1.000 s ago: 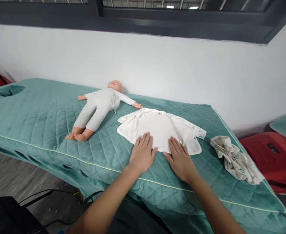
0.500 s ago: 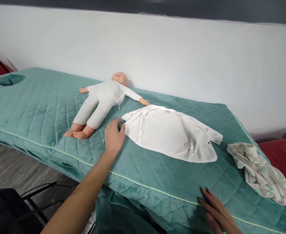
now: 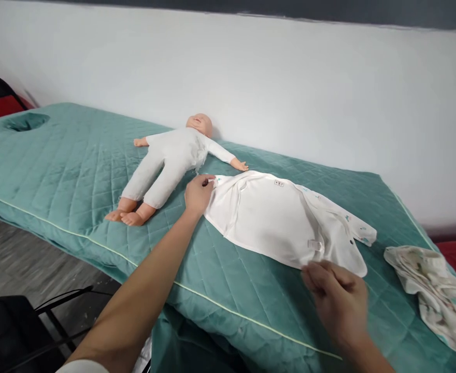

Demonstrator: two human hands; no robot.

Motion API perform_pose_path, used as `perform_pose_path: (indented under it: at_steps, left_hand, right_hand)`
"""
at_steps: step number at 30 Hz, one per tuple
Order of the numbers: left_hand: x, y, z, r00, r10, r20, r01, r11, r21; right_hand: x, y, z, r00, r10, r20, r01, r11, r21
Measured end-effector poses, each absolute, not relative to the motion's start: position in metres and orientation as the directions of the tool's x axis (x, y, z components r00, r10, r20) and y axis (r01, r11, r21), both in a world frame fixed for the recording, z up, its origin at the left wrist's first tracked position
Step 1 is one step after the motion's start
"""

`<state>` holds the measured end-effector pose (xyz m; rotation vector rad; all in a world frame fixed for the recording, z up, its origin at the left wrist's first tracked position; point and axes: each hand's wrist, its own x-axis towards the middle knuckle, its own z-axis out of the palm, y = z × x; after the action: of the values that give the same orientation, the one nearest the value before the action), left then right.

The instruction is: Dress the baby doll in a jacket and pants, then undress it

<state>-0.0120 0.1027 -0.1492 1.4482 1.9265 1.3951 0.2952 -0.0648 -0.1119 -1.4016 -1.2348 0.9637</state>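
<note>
In the head view, the left grip point(image 3: 197, 197) pinched the sleeve end of the white shirt point(image 3: 272, 217), which spread rightward from it; whether the right grip point(image 3: 340, 300), curled at the near hem, held cloth could not be told. Uneven tugging could have skewed the thin, soft panel. Beyond the left grip, a cloth-bodied, smooth-headed doll point(image 3: 173, 150) lay on the quilted bed point(image 3: 76, 171).

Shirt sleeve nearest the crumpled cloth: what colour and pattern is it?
The sleeve is white with small scattered prints, some teal; the head view shows it.
</note>
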Motion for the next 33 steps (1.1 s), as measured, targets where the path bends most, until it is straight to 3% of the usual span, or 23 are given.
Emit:
perform_pose_path:
  at_steps: [2,5,11,14,18,20,25,33]
  left_hand:
    - [-0.014,0.111,-0.15,-0.443,0.847,0.294,0.416,-0.096,0.904]
    - [-0.016,0.123,-0.15,-0.478,0.822,0.309,0.35,-0.145,0.925]
    - [-0.018,0.143,-0.148,-0.483,0.792,0.374,0.42,-0.165,0.892]
    - [-0.017,0.15,-0.145,-0.465,0.799,0.381,0.475,-0.138,0.869]
    - [-0.016,0.148,-0.144,-0.447,0.856,0.262,0.34,-0.109,0.934]
    - [-0.016,0.143,-0.144,-0.413,0.87,0.269,0.327,-0.134,0.935]
    - [-0.017,0.133,-0.148,-0.244,0.854,0.46,0.568,-0.258,0.781]
    - [-0.017,0.134,-0.144,-0.205,0.87,0.448,0.697,-0.192,0.691]
  right_hand:
    - [0.266,-0.035,-0.101,0.087,0.996,-0.002,-0.112,0.007,-0.994]
    - [0.232,0.01,-0.085,-0.027,0.997,-0.078,-0.253,-0.082,-0.964]
    - [0.194,0.095,-0.083,-0.208,0.966,-0.153,-0.317,-0.214,-0.924]
    - [0.188,0.124,-0.096,-0.17,0.963,-0.211,-0.366,-0.26,-0.893]
    - [0.195,0.136,-0.108,-0.13,0.958,-0.256,-0.38,-0.287,-0.879]
    - [0.199,0.136,-0.109,-0.128,0.957,-0.26,-0.369,-0.29,-0.883]
    - [0.199,0.136,-0.109,-0.139,0.96,-0.244,-0.339,-0.278,-0.899]
    - [0.198,0.135,-0.11,-0.141,0.965,-0.223,-0.327,-0.258,-0.909]
